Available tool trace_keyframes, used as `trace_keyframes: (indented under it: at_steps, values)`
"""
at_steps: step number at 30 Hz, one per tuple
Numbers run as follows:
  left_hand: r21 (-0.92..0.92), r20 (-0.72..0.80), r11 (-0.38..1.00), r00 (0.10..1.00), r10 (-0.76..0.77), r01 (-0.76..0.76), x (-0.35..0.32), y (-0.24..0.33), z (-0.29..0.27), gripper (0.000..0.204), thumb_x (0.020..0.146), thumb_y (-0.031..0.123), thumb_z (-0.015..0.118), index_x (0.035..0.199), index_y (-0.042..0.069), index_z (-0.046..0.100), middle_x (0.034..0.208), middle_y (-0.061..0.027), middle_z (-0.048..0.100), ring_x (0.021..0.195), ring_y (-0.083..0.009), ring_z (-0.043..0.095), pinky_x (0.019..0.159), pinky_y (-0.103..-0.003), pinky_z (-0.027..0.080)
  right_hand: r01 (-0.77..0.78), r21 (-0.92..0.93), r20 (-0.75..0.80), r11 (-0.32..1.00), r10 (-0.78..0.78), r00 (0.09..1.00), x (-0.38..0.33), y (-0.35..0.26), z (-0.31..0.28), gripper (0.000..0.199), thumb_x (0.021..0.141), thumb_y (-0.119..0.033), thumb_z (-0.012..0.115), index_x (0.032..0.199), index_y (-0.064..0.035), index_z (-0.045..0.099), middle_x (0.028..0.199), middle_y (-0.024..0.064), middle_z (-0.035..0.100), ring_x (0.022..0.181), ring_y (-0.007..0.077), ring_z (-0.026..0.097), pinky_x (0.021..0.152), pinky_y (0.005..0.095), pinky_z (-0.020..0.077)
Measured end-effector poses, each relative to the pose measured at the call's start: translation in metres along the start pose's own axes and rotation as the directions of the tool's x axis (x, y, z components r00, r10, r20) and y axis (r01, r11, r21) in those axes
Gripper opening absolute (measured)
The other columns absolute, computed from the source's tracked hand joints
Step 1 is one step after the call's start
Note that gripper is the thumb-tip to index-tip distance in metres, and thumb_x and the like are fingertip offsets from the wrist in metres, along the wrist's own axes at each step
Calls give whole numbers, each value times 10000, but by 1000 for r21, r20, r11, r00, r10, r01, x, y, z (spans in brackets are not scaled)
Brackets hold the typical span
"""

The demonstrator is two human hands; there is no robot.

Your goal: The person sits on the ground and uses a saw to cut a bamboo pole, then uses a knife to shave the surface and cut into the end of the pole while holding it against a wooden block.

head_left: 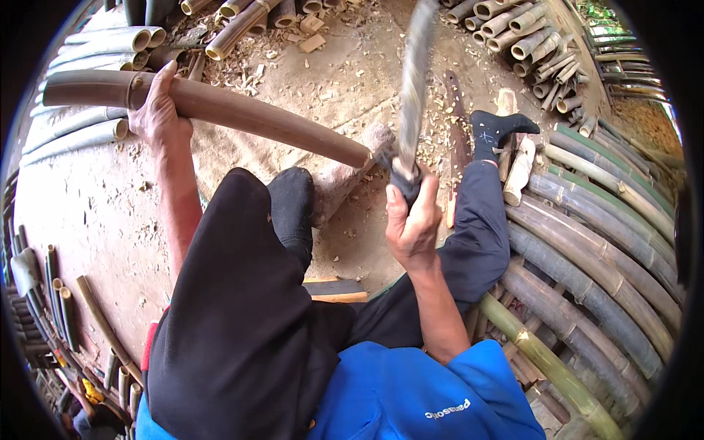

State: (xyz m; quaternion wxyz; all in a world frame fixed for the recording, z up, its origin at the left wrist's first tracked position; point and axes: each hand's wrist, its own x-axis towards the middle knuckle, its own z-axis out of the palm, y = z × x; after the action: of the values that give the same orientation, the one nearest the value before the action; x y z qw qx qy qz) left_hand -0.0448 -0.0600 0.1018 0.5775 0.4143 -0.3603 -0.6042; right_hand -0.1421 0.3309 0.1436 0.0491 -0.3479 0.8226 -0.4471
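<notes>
Left hand (156,111) wraps its fingers tight round a brown bamboo pole (242,114), near the pole's far end just beside a raised node ring. That smooth, round pole slants down to the right, and its cut tip rests on a rough wooden block (345,174) on the dirt floor (95,213). Right hand (412,220) is clenched round the dark handle of a long blade (415,73), which stands upright and blurred, its base touching the pole's tip. Pale wood chips (433,125) litter the ground there. Thick grey-green bamboo culms (601,257) lie stacked at right, hollow cut ends (513,29) piled above. White lettering marks the blue shirt (425,400).
</notes>
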Motion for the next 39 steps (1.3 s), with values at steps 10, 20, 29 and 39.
trace_keyframes:
  at_steps: [10,20,29,39]
  values:
    - [4,109,1000,994,18,-18,-7,19,-2,582,720,51,885,1224,-32,606,902,-132,708,777,-219,697,737,-373,607,-239,-237,221,942,291,931,1,17,5,304,1026,-282,590,1164,-32,486,887,277,687,807,472,688,637,517,520]
    - [-5,357,999,933,44,-46,-22,10,2,396,783,11,817,1136,-19,640,1012,-154,724,842,-253,711,802,-390,594,-293,-400,293,868,424,857,-45,68,12,331,1032,-315,563,1183,-43,449,833,276,688,787,497,683,643,547,527]
    - [-53,425,990,900,-94,128,-4,-1,2,358,808,86,809,1097,-33,634,935,-158,720,847,-266,707,806,-414,593,-290,-538,238,792,472,849,-44,93,30,347,1018,-314,588,1192,-38,468,841,314,668,761,501,680,676,552,536]
    - [-192,617,955,784,-61,225,7,8,-24,435,828,59,762,1197,59,533,1061,-128,653,1005,-281,669,941,-496,557,-28,7,40,1000,28,999,-22,16,5,294,1019,-271,607,1137,-33,483,808,217,686,708,433,696,604,484,527]
